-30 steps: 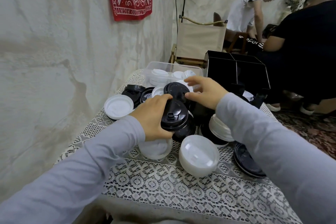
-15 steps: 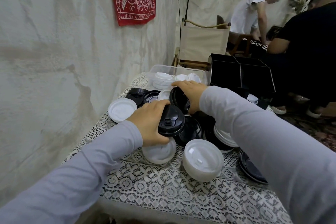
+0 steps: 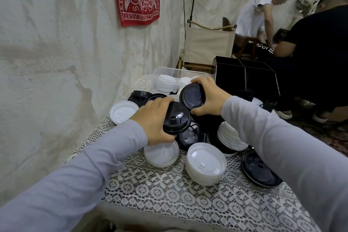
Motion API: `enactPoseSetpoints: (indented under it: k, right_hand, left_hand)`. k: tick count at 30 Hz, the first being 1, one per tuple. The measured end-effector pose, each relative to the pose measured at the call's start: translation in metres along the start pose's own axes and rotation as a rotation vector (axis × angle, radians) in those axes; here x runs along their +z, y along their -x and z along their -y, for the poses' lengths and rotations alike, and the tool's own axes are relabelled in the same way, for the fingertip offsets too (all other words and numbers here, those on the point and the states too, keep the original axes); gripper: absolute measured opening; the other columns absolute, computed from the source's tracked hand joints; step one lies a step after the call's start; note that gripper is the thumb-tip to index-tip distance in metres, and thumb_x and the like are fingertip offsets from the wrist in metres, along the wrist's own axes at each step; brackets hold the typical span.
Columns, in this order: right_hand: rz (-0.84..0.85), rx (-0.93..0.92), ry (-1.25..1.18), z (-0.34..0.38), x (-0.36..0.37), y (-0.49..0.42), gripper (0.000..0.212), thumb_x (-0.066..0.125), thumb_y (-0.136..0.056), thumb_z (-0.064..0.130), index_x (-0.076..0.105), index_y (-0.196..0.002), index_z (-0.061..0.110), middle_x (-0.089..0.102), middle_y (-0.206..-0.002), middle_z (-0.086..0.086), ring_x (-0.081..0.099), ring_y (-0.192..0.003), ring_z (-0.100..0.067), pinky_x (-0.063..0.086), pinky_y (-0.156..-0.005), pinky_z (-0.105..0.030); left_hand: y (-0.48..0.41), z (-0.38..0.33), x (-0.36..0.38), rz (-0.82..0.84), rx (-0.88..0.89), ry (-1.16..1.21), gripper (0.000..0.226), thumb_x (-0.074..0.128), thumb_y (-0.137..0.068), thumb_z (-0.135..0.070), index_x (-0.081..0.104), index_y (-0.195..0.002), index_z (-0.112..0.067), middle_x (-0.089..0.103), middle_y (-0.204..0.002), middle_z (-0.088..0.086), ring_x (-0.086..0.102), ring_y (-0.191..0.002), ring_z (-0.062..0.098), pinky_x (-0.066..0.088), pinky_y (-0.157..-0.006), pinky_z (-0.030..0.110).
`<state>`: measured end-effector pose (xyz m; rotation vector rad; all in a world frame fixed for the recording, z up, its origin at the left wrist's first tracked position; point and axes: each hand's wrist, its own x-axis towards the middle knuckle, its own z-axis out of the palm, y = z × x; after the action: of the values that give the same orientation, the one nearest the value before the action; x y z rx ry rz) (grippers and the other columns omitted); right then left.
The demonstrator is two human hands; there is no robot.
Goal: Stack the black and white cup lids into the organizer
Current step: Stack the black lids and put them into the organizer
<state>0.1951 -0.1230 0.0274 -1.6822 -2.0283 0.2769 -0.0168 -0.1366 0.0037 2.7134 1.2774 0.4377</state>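
All you get of me here is arms: I'm in a long-sleeved top in a pale grey that leans a bit lilac. It's plain, smooth, matte fabric, the same on the left sleeve [image 3: 75, 175] and the right sleeve [image 3: 282, 147]. Both sleeves run down to the wrist and end in a simple cuff edge, with soft creases along the forearms, and my left hand [image 3: 152, 120] and right hand [image 3: 211, 98] are bare past the cuffs.

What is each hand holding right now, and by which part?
The left hand grips a black lid by its rim, fingers above, thumb below. The right hand grips a second black lid, also across its rim.
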Motion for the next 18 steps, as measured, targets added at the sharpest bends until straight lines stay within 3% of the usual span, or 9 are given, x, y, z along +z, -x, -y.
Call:
enactPoseSetpoints:
  k: [2, 4, 7, 9, 14, 18]
  right_hand:
    - [0.015, 0.062, -0.085, -0.002, -0.001, 0.007, 0.091, 0.086, -0.063, 0.019, 0.035, -0.138, 0.017, 0.033, -0.126, 0.001, 0.036, -0.116, -0.009, 0.029, -0.100, -0.015]
    - [0.020, 0.143, -0.231, -0.006, -0.001, 0.010, 0.086, 0.086, -0.064, 0.014, 0.040, -0.136, 0.018, 0.045, -0.125, -0.003, 0.048, -0.111, -0.015, 0.038, -0.103, -0.025]
    - [-0.017, 0.237, -0.554, -0.010, 0.000, 0.017, 0.066, 0.074, -0.073, -0.007, 0.048, -0.131, 0.010, 0.061, -0.108, -0.012, 0.062, -0.095, -0.023, 0.048, -0.097, -0.037]
    - [-0.052, 0.303, -0.800, -0.010, 0.002, 0.022, 0.060, 0.064, -0.077, -0.016, 0.049, -0.130, 0.004, 0.060, -0.094, -0.010, 0.062, -0.086, -0.023, 0.051, -0.092, -0.040]
    - [-0.123, 0.433, -1.220, 0.003, 0.005, 0.027, 0.031, 0.042, -0.098, 0.002, 0.050, -0.128, 0.004, 0.059, -0.096, -0.007, 0.060, -0.083, -0.018, 0.052, -0.070, -0.032]
    - [-0.251, 0.470, -1.326, 0.015, 0.010, 0.030, 0.035, 0.033, -0.099, -0.003, 0.046, -0.131, 0.002, 0.058, -0.102, -0.013, 0.059, -0.091, -0.025, 0.050, -0.075, -0.037]
  left_hand:
    - [-0.002, -0.004, -0.003, -0.015, -0.001, 0.001, 0.096, 0.075, -0.067, -0.038, 0.022, -0.144, -0.017, 0.039, -0.135, 0.005, 0.039, -0.121, 0.028, 0.035, -0.102, 0.040]
    - [-0.004, -0.007, -0.005, -0.031, -0.002, 0.004, 0.097, 0.076, -0.066, -0.038, 0.022, -0.144, -0.017, 0.038, -0.136, 0.005, 0.038, -0.122, 0.028, 0.034, -0.102, 0.040]
    - [-0.006, -0.010, -0.007, -0.048, -0.009, 0.009, 0.097, 0.076, -0.066, -0.039, 0.021, -0.144, -0.018, 0.038, -0.138, 0.005, 0.037, -0.123, 0.029, 0.034, -0.103, 0.039]
    - [-0.006, -0.010, -0.008, -0.062, -0.014, 0.015, 0.098, 0.075, -0.065, -0.039, 0.021, -0.145, -0.019, 0.039, -0.137, 0.004, 0.038, -0.122, 0.029, 0.034, -0.103, 0.039]
    - [-0.007, -0.012, -0.010, -0.083, -0.019, 0.017, 0.099, 0.075, -0.067, -0.039, 0.019, -0.145, -0.020, 0.038, -0.137, 0.004, 0.035, -0.125, 0.028, 0.031, -0.104, 0.035]
    - [-0.008, -0.015, -0.011, -0.098, -0.020, 0.015, 0.098, 0.076, -0.067, -0.041, 0.020, -0.145, -0.019, 0.039, -0.136, 0.004, 0.036, -0.125, 0.028, 0.031, -0.105, 0.036]
